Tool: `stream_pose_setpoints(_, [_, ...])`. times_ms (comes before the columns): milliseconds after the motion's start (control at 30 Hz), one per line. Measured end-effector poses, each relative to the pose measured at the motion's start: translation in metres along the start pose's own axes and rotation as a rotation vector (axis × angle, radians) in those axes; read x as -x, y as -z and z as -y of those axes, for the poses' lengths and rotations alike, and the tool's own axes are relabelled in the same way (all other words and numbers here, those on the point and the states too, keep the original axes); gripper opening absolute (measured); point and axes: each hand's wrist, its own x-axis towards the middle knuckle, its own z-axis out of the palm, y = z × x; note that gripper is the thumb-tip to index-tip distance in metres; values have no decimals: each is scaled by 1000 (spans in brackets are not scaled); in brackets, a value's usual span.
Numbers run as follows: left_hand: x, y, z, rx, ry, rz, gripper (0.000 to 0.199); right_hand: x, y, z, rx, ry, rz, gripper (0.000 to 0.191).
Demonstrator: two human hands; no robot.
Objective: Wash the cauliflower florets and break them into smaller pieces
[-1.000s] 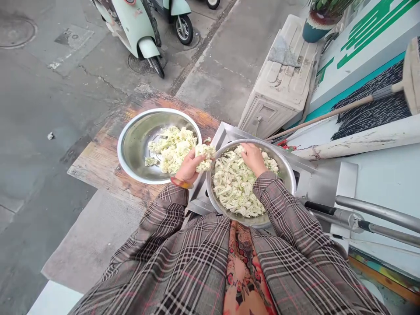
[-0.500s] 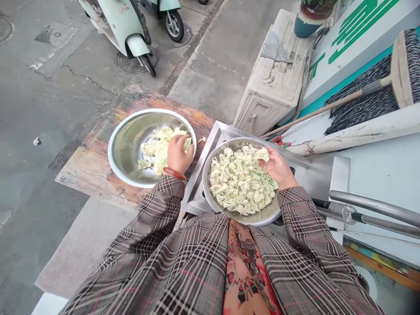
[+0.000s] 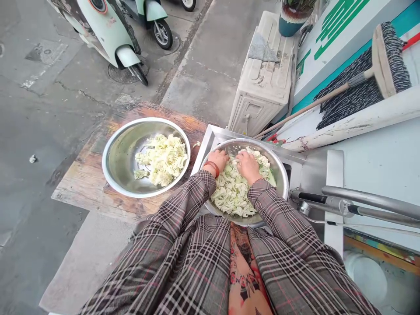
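Our left hand [image 3: 219, 160] and right hand [image 3: 248, 167] curl partway into cauliflower [image 3: 233, 191] near frame centre; whether they grip any, we can't tell. We should press gently.

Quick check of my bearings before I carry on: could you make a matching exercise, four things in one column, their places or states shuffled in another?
1. round silver metal basin on the left
2. single small pale cauliflower floret
3. grey cloth
4. bare left hand

A. on the beige boxy unit
B. inside the right-hand silver metal basin
C. holds cauliflower pieces, no hand inside
D. on the brown wooden board, between the basins

Pairs: 1-C, 2-D, 3-A, 4-B
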Motion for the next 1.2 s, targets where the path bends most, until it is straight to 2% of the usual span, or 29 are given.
stream_pose_setpoints(67, [6,4,3,-184,-35,2,11,8,4,-17,-181,-63,-72,26])
stream_pose_setpoints(133, [13,13,3,-345,-79,-13,11,16,14,-39,-421,-145,-130,28])
stream_pose_setpoints(233, [21,28,-5,-282,-40,-99,28,20,34,-65,-634,-216,-139,38])
stream_pose_setpoints(300, [24,34,-13,-79,32,-130,34,14,45,-69,-556,-178,-102,39])
stream_pose_setpoints(400, [27,34,-26,156,98,-68,30,-6,52,-54,-241,-80,-54,38])
stream_pose_setpoints(500, [32,27,-33,120,135,-7,24,-30,46,-28,55,-24,5,43])
stream_pose_setpoints(567, [36,22,-33,116,165,-3,21,-43,36,-14,186,-43,106,44])
stream_pose_setpoints(633, [39,20,-32,125,178,-8,17,-50,26,-8,244,-96,216,42])
stream_pose_setpoints(700, [40,17,-32,91,172,-7,18,-51,19,-10,226,-148,257,38])
stream_pose_setpoints(767, [36,13,-32,15,166,26,21,-45,17,-21,141,-176,203,32])
stream_pose_setpoints(833, [29,7,-32,-106,163,62,20,-33,21,-36,-1,-195,78,30])
stream_pose_setpoints(900, [18,-2,-32,-318,128,92,24,-14,29,-52,-192,-220,-67,31])
stream_pose_setpoints(1000, [2,-21,-28,-752,54,170,34,19,41,-70,-486,-257,-246,32])
stream_pose_setpoints(1100, [-7,-37,-23,-1039,60,236,26,51,46,-76,-662,-297,-335,32])
stream_pose_setpoints(1200, [-6,-39,-22,-1085,48,253,16,74,44,-77,-707,-329,-361,32])
